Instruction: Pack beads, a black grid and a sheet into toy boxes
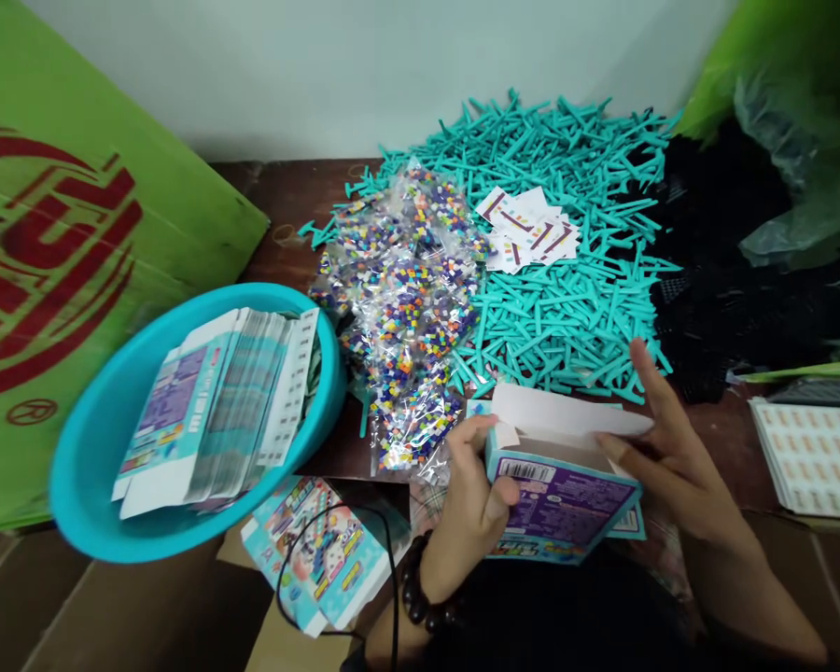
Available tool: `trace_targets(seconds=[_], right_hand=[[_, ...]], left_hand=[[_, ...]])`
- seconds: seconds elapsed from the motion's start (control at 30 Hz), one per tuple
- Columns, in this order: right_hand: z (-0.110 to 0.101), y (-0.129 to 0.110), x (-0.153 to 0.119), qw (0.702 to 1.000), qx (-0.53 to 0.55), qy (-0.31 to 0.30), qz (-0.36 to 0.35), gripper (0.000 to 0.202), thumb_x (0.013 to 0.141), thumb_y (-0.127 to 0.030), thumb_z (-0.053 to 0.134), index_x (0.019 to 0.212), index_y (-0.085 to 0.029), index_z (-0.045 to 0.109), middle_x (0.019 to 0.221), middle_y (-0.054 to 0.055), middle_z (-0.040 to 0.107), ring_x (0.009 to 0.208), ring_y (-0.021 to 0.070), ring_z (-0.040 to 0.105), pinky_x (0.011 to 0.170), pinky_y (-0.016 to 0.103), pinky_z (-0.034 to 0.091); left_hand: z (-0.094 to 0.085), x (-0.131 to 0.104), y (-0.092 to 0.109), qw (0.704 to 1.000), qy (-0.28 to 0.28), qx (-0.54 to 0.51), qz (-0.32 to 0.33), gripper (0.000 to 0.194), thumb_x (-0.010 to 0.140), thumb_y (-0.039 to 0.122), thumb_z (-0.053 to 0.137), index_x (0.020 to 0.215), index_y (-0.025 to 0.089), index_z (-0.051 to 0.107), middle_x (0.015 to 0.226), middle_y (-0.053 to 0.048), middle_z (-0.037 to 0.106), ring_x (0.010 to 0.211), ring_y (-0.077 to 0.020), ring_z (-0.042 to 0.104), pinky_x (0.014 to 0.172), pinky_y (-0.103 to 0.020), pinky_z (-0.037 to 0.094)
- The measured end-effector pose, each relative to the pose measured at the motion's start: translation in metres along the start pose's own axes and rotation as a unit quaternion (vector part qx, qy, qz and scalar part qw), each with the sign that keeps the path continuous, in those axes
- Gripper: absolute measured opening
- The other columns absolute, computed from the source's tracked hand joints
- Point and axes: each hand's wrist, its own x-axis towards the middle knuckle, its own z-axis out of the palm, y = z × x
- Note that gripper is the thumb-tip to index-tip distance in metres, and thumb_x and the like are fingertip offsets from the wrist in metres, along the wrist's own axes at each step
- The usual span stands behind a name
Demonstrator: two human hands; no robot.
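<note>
A small turquoise-and-purple cardboard box [567,509] is tilted in front of me, its white top flap raised and its top end open. My left hand [472,485] is closed around the box's left side, the thumb on the printed face near the barcode. At the right end, my right hand [679,457] has its fingers spread. One finger reaches up beside the flap, and another touches the open edge. Part of another turquoise printed piece [630,523] shows behind the box. Beyond my hands lie clear bags of tiny coloured bricks [410,308] and a heap of turquoise plastic sticks [553,327].
Printed slips [528,229] rest on the heap. A turquoise basin [88,467] at left holds stacked flat boxes [238,392]. Below it lies a flattened box [322,551] with a black cable [392,579] across it. Black mesh material [721,233] and printed sheets [812,457] are at right.
</note>
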Motion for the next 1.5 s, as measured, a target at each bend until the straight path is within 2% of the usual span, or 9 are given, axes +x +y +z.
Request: trace_targets(seconds=[0.13, 0.3, 0.47, 0.57, 0.8, 1.0, 1.17, 1.3, 1.5], right_hand=[[-0.012, -0.018, 0.004, 0.961, -0.136, -0.204, -0.126, 0.042, 0.100, -0.040, 0.055, 0.141, -0.033, 0.061, 0.144, 0.005, 0.063, 0.131, 0.0265, 0.061, 0.108, 0.042, 0.053], [0.008, -0.030, 0.021, 0.948, -0.229, -0.163, -0.152, 0.024, 0.101, -0.033, 0.054, 0.111, -0.028, 0.075, 0.119, 0.007, 0.076, 0.108, 0.0221, 0.073, 0.089, 0.033, 0.062], [0.018, -0.027, 0.031, 0.932, -0.243, -0.203, -0.177, 0.034, 0.099, -0.027, 0.059, 0.132, -0.032, 0.066, 0.127, 0.005, 0.073, 0.116, 0.0220, 0.071, 0.094, 0.034, 0.060], [0.023, -0.025, 0.033, 0.925, -0.260, -0.212, -0.178, 0.036, 0.097, -0.026, 0.062, 0.132, -0.032, 0.067, 0.126, 0.006, 0.074, 0.112, 0.0237, 0.073, 0.091, 0.035, 0.061], [0.029, -0.028, 0.055, 0.955, -0.185, -0.218, -0.080, 0.027, 0.096, -0.033, 0.063, 0.120, -0.029, 0.075, 0.104, 0.001, 0.081, 0.089, 0.0190, 0.078, 0.074, 0.027, 0.063], [0.047, -0.025, 0.059, 0.980, -0.116, -0.161, -0.020, 0.023, 0.091, -0.035, 0.070, 0.111, -0.030, 0.079, 0.104, 0.002, 0.080, 0.096, 0.0246, 0.078, 0.085, 0.039, 0.065], [0.063, -0.020, 0.064, 0.989, -0.073, -0.125, 0.007, 0.021, 0.088, -0.032, 0.072, 0.107, -0.028, 0.080, 0.103, 0.003, 0.080, 0.094, 0.0247, 0.078, 0.084, 0.041, 0.066], [0.065, -0.019, 0.067, 0.977, -0.088, -0.193, -0.031, 0.029, 0.093, -0.037, 0.065, 0.119, -0.030, 0.075, 0.116, 0.004, 0.077, 0.105, 0.0241, 0.076, 0.092, 0.041, 0.063], [0.083, -0.026, 0.056, 0.934, -0.200, -0.227, -0.193, 0.056, 0.090, -0.022, 0.068, 0.144, -0.031, 0.057, 0.144, 0.006, 0.061, 0.130, 0.0247, 0.063, 0.107, 0.046, 0.055]], left_hand=[[-0.004, 0.001, 0.003, 1.000, -0.001, -0.014, -0.004, 0.088, 0.090, 0.072, 0.051, 0.152, 0.024, 0.011, 0.128, -0.016, 0.061, 0.116, -0.0309, 0.064, 0.104, -0.047, 0.045], [-0.004, 0.001, 0.002, 1.000, 0.006, -0.016, -0.016, 0.101, 0.086, 0.070, 0.059, 0.156, 0.022, 0.006, 0.131, -0.020, 0.059, 0.120, -0.0352, 0.063, 0.105, -0.050, 0.046], [-0.007, 0.000, -0.001, 0.999, 0.028, -0.021, -0.030, 0.106, 0.083, 0.070, 0.065, 0.158, 0.018, 0.010, 0.132, -0.021, 0.060, 0.126, -0.0371, 0.059, 0.106, -0.049, 0.046], [-0.011, -0.002, -0.001, 0.998, 0.021, -0.016, -0.050, 0.104, 0.085, 0.072, 0.059, 0.157, 0.017, 0.010, 0.134, -0.022, 0.059, 0.125, -0.0351, 0.060, 0.108, -0.049, 0.044], [-0.023, -0.007, 0.001, 0.994, 0.006, -0.093, -0.065, 0.087, 0.094, 0.065, 0.053, 0.154, 0.021, 0.010, 0.140, -0.021, 0.057, 0.128, -0.0301, 0.060, 0.111, -0.047, 0.042], [-0.025, -0.005, -0.002, 0.996, 0.057, -0.040, -0.060, 0.064, 0.101, 0.044, 0.056, 0.150, 0.023, 0.020, 0.129, -0.012, 0.065, 0.115, -0.0226, 0.066, 0.102, -0.038, 0.047], [-0.027, -0.005, -0.008, 0.995, 0.072, -0.014, -0.070, 0.060, 0.101, 0.039, 0.056, 0.150, 0.025, 0.026, 0.130, -0.011, 0.064, 0.115, -0.0235, 0.066, 0.097, -0.037, 0.051], [-0.034, -0.006, -0.012, 0.993, 0.086, 0.073, -0.019, 0.046, 0.104, 0.034, 0.051, 0.147, 0.028, 0.036, 0.145, -0.010, 0.054, 0.129, -0.0228, 0.058, 0.104, -0.036, 0.047], [-0.049, -0.005, -0.017, 0.991, 0.093, 0.098, 0.025, 0.022, 0.107, 0.031, 0.040, 0.124, 0.026, 0.053, 0.119, -0.006, 0.062, 0.114, -0.0181, 0.060, 0.099, -0.032, 0.047]])
